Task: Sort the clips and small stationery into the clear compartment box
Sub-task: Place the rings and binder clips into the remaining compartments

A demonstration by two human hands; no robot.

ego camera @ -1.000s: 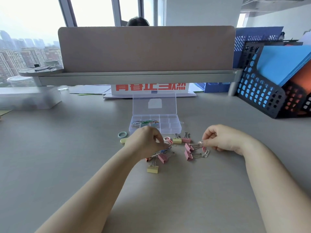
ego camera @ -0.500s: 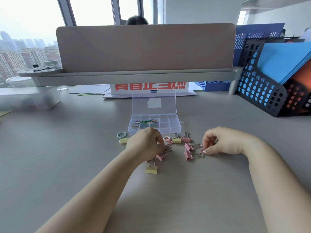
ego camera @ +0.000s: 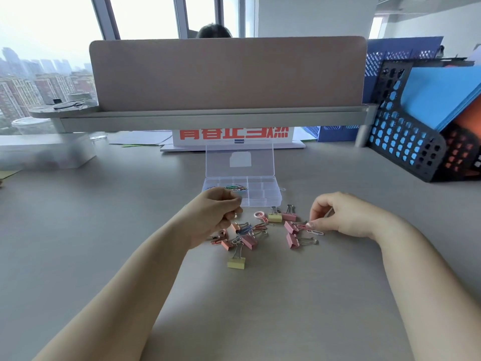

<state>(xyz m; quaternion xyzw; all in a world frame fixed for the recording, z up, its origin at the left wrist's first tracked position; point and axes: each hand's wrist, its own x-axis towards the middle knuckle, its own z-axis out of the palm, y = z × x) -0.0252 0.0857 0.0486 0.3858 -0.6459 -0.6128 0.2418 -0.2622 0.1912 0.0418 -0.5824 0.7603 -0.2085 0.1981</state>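
Note:
The clear compartment box [ego camera: 264, 198] lies open on the desk with its lid [ego camera: 239, 160] flat behind it. Coloured paper clips [ego camera: 236, 188] fill one back-left compartment. My left hand [ego camera: 216, 212] hovers at the box's front-left corner with its fingers pinched, and a small shiny clip shows at the tips. My right hand [ego camera: 343, 217] rests to the right, fingertips pinching a pink paper clip [ego camera: 302, 226] on the desk. Between the hands lie pink binder clips [ego camera: 248, 241], yellow binder clips [ego camera: 236, 263], a silver paper clip [ego camera: 315, 232] and a pink ring [ego camera: 259, 214].
A desk divider panel [ego camera: 229, 74] with a shelf rail stands behind the box, and a white sign with red characters [ego camera: 234, 134] sits under it. Black perforated file holders [ego camera: 406, 142] with blue folders stand at the right. A person's head shows beyond the divider.
My left hand has lifted off the clip pile and moved up toward the box. My right hand stays by the right-hand clips, now pinching the pink paper clip low on the desk.

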